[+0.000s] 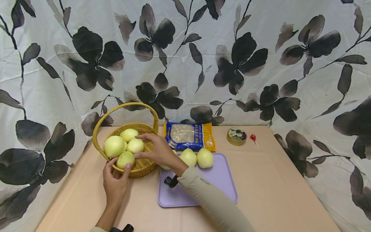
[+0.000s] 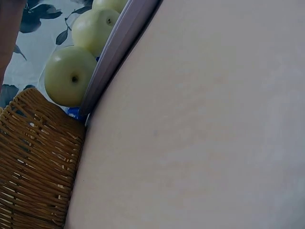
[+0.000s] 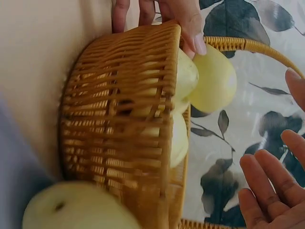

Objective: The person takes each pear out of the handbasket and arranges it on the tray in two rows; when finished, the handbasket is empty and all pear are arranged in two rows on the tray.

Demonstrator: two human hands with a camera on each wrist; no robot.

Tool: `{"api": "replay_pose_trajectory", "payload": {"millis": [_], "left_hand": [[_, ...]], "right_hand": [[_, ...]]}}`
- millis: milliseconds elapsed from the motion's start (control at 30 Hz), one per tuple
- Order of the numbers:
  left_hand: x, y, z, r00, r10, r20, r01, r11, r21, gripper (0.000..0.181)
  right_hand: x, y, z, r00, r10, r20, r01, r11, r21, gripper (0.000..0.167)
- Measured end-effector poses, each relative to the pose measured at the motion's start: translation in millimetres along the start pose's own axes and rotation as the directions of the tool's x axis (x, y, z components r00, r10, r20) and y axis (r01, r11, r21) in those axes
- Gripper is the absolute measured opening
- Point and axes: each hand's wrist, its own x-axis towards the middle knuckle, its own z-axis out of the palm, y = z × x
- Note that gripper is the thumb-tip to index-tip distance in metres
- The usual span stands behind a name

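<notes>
A yellow wicker basket [image 1: 144,174] with a tall handle stands on the left of the table and holds several pale yellow-green pears [image 1: 114,147]. At its near left rim, my left hand [image 1: 116,185] grips the basket, fingers on the outer wall and thumb over the rim beside a pear. Over the basket's right side reaches my right hand [image 1: 157,149], its fingers spread near a pear [image 1: 135,146]. In the right wrist view that hand [image 3: 274,191] is seen apart from the basket, with nothing between its extended fingers.
A lilac tray [image 1: 226,180] with more pears [image 1: 205,158] lies right of the basket, partly hidden by my right arm. Behind it is a blue and yellow food packet [image 1: 188,137]. Farther right are a round tin [image 1: 236,136] and a red lollipop [image 1: 253,137].
</notes>
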Motion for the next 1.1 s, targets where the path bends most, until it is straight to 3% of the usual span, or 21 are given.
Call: {"api": "replay_pose_trajectory", "payload": {"millis": [300, 567, 867, 1100], "left_hand": [[-0.2, -0.8, 1.8, 1.0, 0.0, -0.005, 0.0, 1.0, 0.012, 0.065], [0.5, -1.2, 0.5, 1.0, -0.004, -0.002, 0.004, 1.0, 0.024, 0.064], [0.5, -2.1, 0.9, 1.0, -0.005, -0.013, 0.005, 1.0, 0.014, 0.065], [0.0, -1.2, 0.8, 1.0, -0.004, -0.007, 0.004, 1.0, 0.011, 0.066]], "right_hand": [[21.5, -6.8, 24.2, 1.0, 0.012, 0.029, -0.011, 1.0, -0.005, 0.067], [43.8, -7.9, 40.2, 0.998, 0.029, 0.062, -0.032, 0.998, 0.051, 0.063], [64.4, -4.4, 58.7, 0.983, 0.153, 0.098, -0.159, 0.986, 0.056, 0.069], [73.5, -5.7, 68.8, 0.978, 0.19, 0.083, -0.193, 0.981, 0.025, 0.069]]}}
